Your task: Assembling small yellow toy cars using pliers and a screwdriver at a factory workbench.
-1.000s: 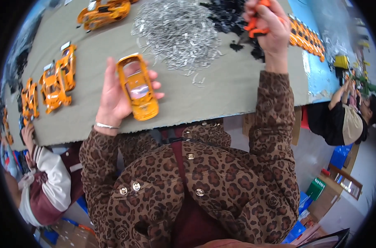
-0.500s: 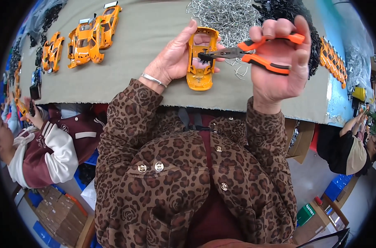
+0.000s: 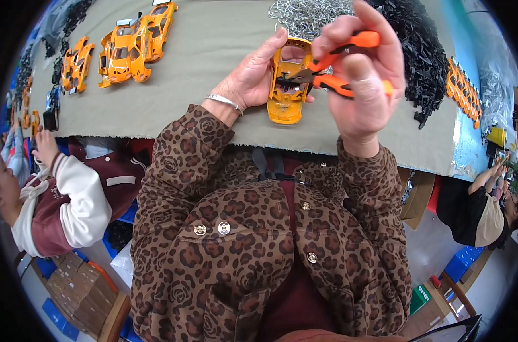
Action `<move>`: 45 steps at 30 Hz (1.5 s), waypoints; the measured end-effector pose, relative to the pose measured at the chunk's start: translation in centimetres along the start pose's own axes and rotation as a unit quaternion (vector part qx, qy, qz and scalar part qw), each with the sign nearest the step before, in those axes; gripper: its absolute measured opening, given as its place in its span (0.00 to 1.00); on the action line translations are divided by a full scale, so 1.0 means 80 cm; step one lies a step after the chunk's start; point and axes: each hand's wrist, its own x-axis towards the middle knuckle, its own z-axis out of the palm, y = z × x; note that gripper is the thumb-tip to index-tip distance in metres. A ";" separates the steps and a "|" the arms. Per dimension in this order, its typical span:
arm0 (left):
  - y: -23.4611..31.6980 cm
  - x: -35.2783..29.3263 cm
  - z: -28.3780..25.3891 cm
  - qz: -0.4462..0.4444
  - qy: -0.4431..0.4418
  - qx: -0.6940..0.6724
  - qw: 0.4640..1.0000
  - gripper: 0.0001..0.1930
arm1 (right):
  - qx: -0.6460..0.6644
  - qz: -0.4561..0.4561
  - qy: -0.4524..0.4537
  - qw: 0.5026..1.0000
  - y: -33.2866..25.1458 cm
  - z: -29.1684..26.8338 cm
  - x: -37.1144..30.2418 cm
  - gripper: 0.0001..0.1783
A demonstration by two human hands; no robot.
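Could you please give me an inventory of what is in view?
held car shell: one, orange, centre
black part: one, black, inside that shell
pliers: one, orange and black, tips in that shell
other car shells: several, orange, upper left and right
metal pieces: uncounted, silver, top
black pieces: uncounted, black, upper right
cloth: one, grey, tabletop
cardboard boxes: several, brown, lower left
coworkers: at least two, maroon or black clothing, both sides
patterned jacket: one, brown, lower centre
left hand: one, bare, holding shell
right hand: one, bare, on pliers
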 end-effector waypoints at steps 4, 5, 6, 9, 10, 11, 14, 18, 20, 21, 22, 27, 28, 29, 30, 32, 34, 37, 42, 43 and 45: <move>0.003 -0.004 0.011 0.035 0.008 0.053 0.998 0.35 | 0.016 -0.067 -0.110 0.992 0.015 -0.015 0.014 0.22; 0.003 -0.005 0.012 0.044 -0.001 0.071 0.996 0.35 | 0.016 -0.067 -0.111 0.991 0.014 -0.013 0.014 0.22; 0.003 -0.005 0.012 0.044 -0.002 0.072 0.996 0.35 | 0.003 -0.055 -0.108 0.993 0.013 -0.012 0.014 0.23; 0.001 -0.005 0.011 0.045 -0.007 0.055 0.997 0.34 | -0.035 -0.020 -0.097 0.994 0.006 -0.005 0.016 0.25; 0.001 -0.005 0.012 0.044 -0.008 0.055 0.997 0.34 | -0.048 -0.007 -0.092 0.995 0.003 -0.002 0.017 0.26; 0.000 -0.006 0.013 0.057 -0.004 0.056 0.997 0.33 | -0.060 0.005 -0.088 0.994 0.000 0.000 0.018 0.26; -0.002 -0.006 0.015 0.081 0.007 0.057 0.995 0.31 | -0.052 0.050 -0.078 0.994 -0.006 0.002 0.025 0.27; -0.002 -0.005 0.012 0.076 -0.006 0.070 0.995 0.29 | -0.025 0.100 -0.091 0.990 0.016 -0.020 0.040 0.24; 0.000 -0.008 0.014 0.076 0.013 0.063 0.995 0.28 | -0.049 0.078 -0.141 0.986 0.020 -0.013 0.049 0.20; 0.000 -0.008 0.014 0.076 0.022 0.059 0.995 0.28 | -0.048 0.079 -0.139 0.986 0.017 -0.010 0.047 0.20; 0.000 -0.008 0.015 0.074 0.023 0.059 0.995 0.28 | -0.049 0.078 -0.112 0.989 0.011 -0.008 0.040 0.22; -0.001 0.000 0.002 0.069 -0.003 0.005 0.998 0.27 | -0.088 -0.006 -0.100 0.991 0.020 -0.005 0.020 0.16; -0.001 0.004 -0.006 0.070 -0.052 -0.004 0.996 0.27 | -0.107 -0.049 -0.122 0.986 0.024 -0.008 0.019 0.12; 0.000 0.005 -0.004 0.071 -0.101 -0.014 0.992 0.27 | -0.107 -0.047 -0.121 0.986 0.026 -0.010 0.021 0.12; 0.000 0.004 -0.001 0.069 -0.101 -0.015 0.992 0.27 | -0.115 -0.061 -0.118 0.984 0.028 -0.011 0.024 0.10; 0.002 -0.001 0.006 0.064 -0.100 -0.010 0.993 0.26 | -0.132 -0.090 -0.113 0.981 0.028 -0.013 0.027 0.07; 0.002 -0.003 0.008 0.062 -0.099 -0.007 0.993 0.26 | -0.133 -0.079 -0.110 0.982 0.024 -0.012 0.028 0.07; -0.002 -0.002 0.008 0.118 -0.039 0.079 0.989 0.27 | -0.135 -0.057 -0.105 0.984 0.022 -0.011 0.028 0.06; -0.003 -0.001 0.010 0.131 -0.017 0.093 0.987 0.27 | -0.103 -0.024 -0.093 0.990 0.014 -0.005 0.029 0.10; -0.002 -0.002 0.009 0.113 -0.009 0.080 0.990 0.27 | -0.086 0.013 -0.091 0.992 0.007 0.000 0.029 0.18; -0.002 -0.004 0.007 0.077 0.004 0.056 0.995 0.27 | -0.070 0.049 -0.088 0.992 0.006 -0.004 0.032 0.26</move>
